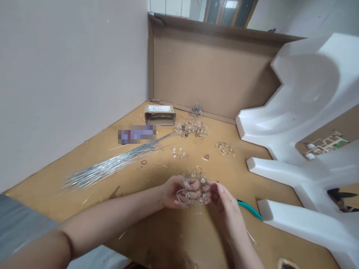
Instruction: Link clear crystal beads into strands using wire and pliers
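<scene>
Beadwork (202, 180) in hands (171, 192) | teal handle (250, 209), white panel (280, 123) right | wires (109, 164) left

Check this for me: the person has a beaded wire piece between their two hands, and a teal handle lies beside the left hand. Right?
Not quite: the teal handle lies beside the right hand, as the head view shows. The beaded wire piece is indeed between their two hands.
</scene>
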A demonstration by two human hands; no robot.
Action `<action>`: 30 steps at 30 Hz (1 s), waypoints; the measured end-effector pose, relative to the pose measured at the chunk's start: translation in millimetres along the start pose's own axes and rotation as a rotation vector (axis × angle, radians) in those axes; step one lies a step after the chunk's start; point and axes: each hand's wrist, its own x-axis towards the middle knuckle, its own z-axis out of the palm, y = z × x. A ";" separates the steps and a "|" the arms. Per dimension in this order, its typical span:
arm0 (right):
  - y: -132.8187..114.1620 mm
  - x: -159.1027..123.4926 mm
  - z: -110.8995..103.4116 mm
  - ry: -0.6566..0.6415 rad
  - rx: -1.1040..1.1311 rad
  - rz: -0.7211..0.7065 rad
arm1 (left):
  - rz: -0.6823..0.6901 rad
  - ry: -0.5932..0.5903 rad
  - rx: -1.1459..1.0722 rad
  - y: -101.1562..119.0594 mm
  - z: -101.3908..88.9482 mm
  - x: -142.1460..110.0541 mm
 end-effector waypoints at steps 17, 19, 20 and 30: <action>-9.1 -15.2 0.0 -0.008 -0.193 -0.366 | 0.022 0.088 -0.040 -0.6 -0.5 4.3; -4.3 -16.9 -0.5 -0.029 -0.397 -0.504 | 0.017 0.093 -0.097 -0.3 2.5 2.9; -1.3 -16.9 -0.3 -0.020 -0.504 -0.553 | 0.016 0.100 -0.110 -0.2 3.9 2.4; 12.3 -11.6 25.8 0.150 -0.391 -0.427 | 0.077 0.140 0.012 -22.1 4.2 11.1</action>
